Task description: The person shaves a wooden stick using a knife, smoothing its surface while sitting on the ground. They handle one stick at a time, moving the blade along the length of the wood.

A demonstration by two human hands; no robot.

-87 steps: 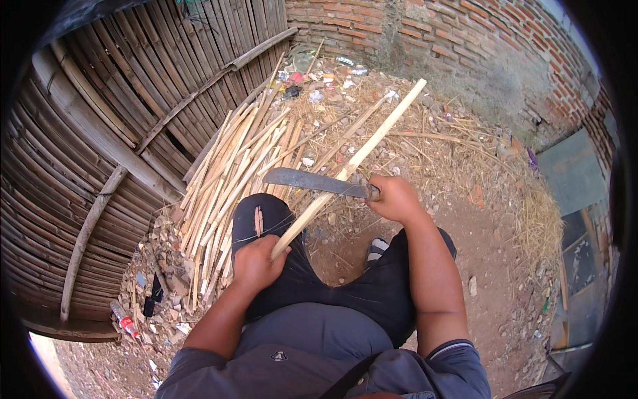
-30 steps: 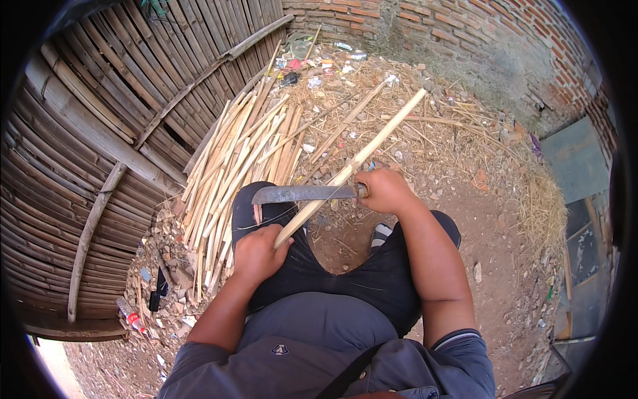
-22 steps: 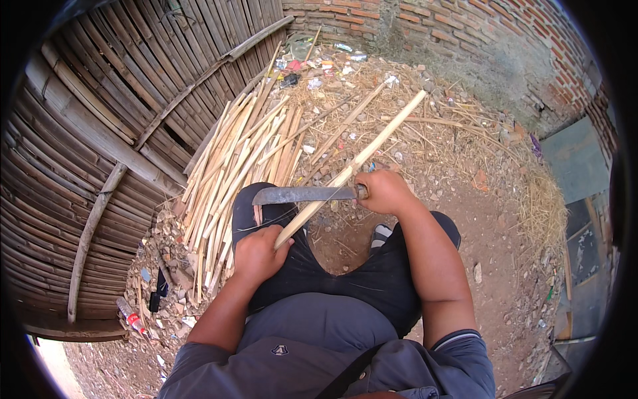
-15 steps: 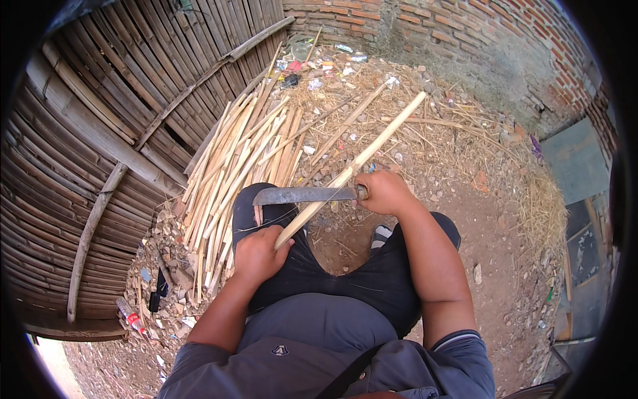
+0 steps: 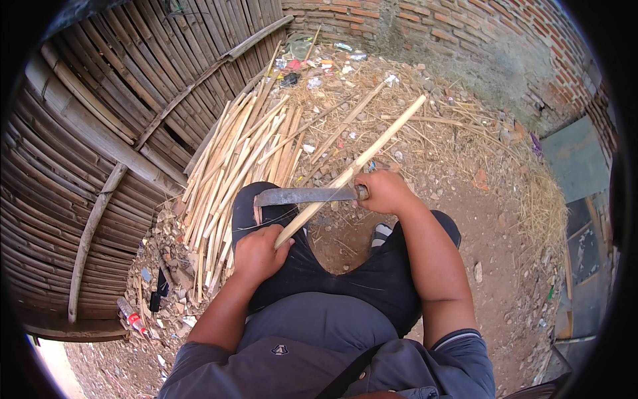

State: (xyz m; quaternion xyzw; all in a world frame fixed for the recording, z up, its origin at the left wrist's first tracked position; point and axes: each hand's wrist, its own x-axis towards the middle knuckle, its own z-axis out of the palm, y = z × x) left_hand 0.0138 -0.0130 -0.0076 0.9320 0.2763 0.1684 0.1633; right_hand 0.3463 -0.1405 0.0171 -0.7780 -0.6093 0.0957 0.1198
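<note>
My left hand (image 5: 261,251) is closed round the near end of a long pale bamboo strip (image 5: 382,141), above my left thigh. From there the strip slants away to the upper right. In my right hand (image 5: 384,191) is the short handle of a machete (image 5: 299,195), fingers wrapped round it. Its broad grey blade points left across the strip, with the hooked tip over my left knee. Blade and strip cross just left of my right hand. Thin fibres (image 5: 266,226) hang beside the strip near my left hand.
A heap of pale split strips (image 5: 229,176) lies left of my knee, by a bamboo-slat wall (image 5: 133,80). Straw, rubble and litter cover the ground toward a brick wall (image 5: 452,30). A plastic bottle (image 5: 133,316) lies at lower left; grey panels (image 5: 577,159) stand right.
The machete blade has shifted very slightly to the right along the strip. Both hands keep their holds and almost the same places.
</note>
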